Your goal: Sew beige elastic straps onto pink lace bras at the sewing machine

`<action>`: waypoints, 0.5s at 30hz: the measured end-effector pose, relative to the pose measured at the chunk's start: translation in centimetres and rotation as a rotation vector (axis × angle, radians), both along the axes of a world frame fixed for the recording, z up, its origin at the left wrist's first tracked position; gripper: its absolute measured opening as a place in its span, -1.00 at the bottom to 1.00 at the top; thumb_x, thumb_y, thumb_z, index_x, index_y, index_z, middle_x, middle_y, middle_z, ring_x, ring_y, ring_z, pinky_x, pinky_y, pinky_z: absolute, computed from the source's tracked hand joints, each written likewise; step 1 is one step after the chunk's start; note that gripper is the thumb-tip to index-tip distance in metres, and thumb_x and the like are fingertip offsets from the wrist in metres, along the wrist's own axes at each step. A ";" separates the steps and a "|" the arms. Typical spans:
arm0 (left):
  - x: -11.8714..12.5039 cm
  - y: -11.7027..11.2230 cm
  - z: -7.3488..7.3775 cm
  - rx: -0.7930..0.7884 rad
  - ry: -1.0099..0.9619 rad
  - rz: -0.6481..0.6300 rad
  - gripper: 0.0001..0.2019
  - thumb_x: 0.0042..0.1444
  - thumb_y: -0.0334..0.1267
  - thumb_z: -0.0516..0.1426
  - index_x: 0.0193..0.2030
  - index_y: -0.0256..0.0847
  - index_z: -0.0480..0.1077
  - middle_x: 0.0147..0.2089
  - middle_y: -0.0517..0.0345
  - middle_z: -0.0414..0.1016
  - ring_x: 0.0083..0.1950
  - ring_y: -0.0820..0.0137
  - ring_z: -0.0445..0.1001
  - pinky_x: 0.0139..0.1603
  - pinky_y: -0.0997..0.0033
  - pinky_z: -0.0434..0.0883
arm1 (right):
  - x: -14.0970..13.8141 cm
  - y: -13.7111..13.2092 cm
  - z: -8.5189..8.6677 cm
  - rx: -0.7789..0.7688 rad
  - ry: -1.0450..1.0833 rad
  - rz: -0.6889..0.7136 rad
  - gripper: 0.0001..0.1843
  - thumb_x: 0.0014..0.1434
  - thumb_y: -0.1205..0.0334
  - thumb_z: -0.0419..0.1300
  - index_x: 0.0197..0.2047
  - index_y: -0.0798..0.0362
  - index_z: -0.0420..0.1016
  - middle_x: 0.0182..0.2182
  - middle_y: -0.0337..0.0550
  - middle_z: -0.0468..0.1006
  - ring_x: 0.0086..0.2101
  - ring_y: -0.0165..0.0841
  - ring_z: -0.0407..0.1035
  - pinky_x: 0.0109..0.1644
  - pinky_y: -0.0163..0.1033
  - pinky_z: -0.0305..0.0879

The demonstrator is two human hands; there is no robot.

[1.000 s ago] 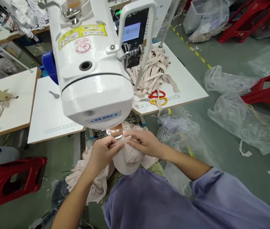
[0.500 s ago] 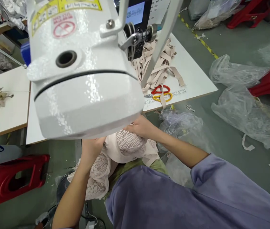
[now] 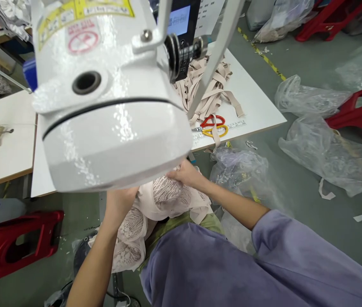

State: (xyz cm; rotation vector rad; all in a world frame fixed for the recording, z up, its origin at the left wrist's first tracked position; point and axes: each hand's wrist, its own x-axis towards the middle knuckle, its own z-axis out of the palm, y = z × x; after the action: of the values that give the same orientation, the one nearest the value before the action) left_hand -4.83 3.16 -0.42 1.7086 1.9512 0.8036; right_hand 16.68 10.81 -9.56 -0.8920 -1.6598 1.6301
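Pale beige, softly puffed lace cloth [image 3: 168,197] sits in the right hand [image 3: 189,175], whose thumb presses along its upper edge while the other fingers are out of sight. The left hand [image 3: 120,204] touches the opposite side, but its fingertips are hidden behind the machine, so I cannot tell how tightly they close. The lace lies above the person's lap, just below the rounded, glossy white sewing-machine head [image 3: 117,145] as seen here. Its middle swells into a cup shape with a fine, web-like pattern, bordered at left by a smooth, plain strip. More lace of the same tint [image 3: 130,243] (floral in its lower folds) hangs lower and to the left; whether it belongs to the same piece, I cannot tell. Beneath show olive-green clothing [image 3: 174,221] and a loose violet-grey top [image 3: 193,264]. Outward to the right, on a white tabletop [image 3: 254,106], lie a tangled heap of flat beige fabric strips [image 3: 213,91] and scissors with one red and one yellow handle [image 3: 207,125].
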 end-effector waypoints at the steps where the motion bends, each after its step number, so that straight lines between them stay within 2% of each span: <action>1: -0.1 0.0 0.1 0.013 -0.001 0.009 -0.66 0.08 -0.24 0.13 -0.62 -0.14 0.08 -0.60 0.26 0.15 -0.47 0.44 0.18 -0.43 0.48 0.20 | 0.0 -0.4 -1.1 -0.060 0.040 0.055 0.03 -0.01 -0.44 0.29 0.30 0.08 0.21 0.04 0.04 0.50 0.00 -0.14 0.43 0.12 -0.05 0.34; 3: -0.4 0.1 0.2 0.031 -0.011 0.028 -0.71 0.07 -0.24 0.14 -0.59 -0.14 0.14 -0.57 0.24 0.22 -0.44 0.42 0.22 -0.40 0.47 0.24 | 0.4 -1.2 -3.0 -0.161 0.095 0.250 0.13 -0.10 -0.45 0.34 0.34 0.09 0.18 0.15 0.12 0.42 0.12 -0.11 0.35 0.20 -0.05 0.29; 4: -0.5 0.1 0.3 0.034 -0.019 0.031 -0.73 0.06 -0.25 0.14 -0.58 -0.14 0.16 -0.56 0.24 0.25 -0.43 0.42 0.23 -0.38 0.47 0.25 | 0.8 -1.6 -3.9 -0.207 0.098 0.357 0.10 -0.13 -0.40 0.39 0.31 0.09 0.24 0.15 0.11 0.42 0.13 -0.12 0.34 0.21 -0.07 0.28; 6: -0.6 0.1 0.3 0.024 -0.030 0.032 -0.71 0.07 -0.25 0.14 -0.58 -0.14 0.12 -0.57 0.26 0.22 -0.45 0.44 0.19 -0.38 0.47 0.24 | 2.0 -2.1 -5.1 -0.348 0.066 0.495 -0.14 -0.13 -0.21 0.49 0.14 0.10 0.45 0.00 0.01 0.54 -0.02 -0.22 0.43 0.08 -0.16 0.37; 8: -0.7 0.0 0.3 0.001 -0.023 0.046 -0.63 0.09 -0.23 0.14 -0.60 -0.13 0.02 -0.63 0.31 0.09 -0.49 0.47 0.10 -0.42 0.47 0.19 | 3.4 -2.4 -5.8 -0.499 0.034 0.509 -0.39 -0.10 -0.09 0.51 -0.08 0.13 0.56 -0.27 -0.15 0.60 -0.30 -0.37 0.46 -0.16 -0.28 0.41; 10: -0.7 -0.1 0.1 -0.010 -0.015 0.072 -0.58 0.10 -0.20 0.14 -0.62 -0.13 -0.04 -0.66 0.34 -0.02 -0.52 0.49 0.02 -0.45 0.47 0.15 | 5.0 -2.6 -6.2 -0.593 0.036 0.466 -0.47 -0.08 -0.11 0.50 -0.22 0.14 0.57 -0.44 -0.26 0.56 -0.45 -0.45 0.41 -0.30 -0.33 0.38; 15: -0.5 0.0 -0.2 -0.004 -0.058 0.087 -0.60 0.10 -0.19 0.15 -0.63 -0.14 0.04 -0.63 0.30 0.10 -0.49 0.47 0.11 -0.45 0.46 0.15 | 7.6 -2.5 -5.8 -0.606 0.075 0.415 -0.52 -0.02 -0.14 0.46 -0.36 0.17 0.58 -0.49 -0.20 0.58 -0.51 -0.47 0.39 -0.40 -0.37 0.33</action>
State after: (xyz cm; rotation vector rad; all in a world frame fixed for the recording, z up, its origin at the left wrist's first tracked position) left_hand -5.28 3.17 -0.59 1.5897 1.9974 0.8699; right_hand 24.30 8.30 -15.41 -0.7715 -1.3699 2.4978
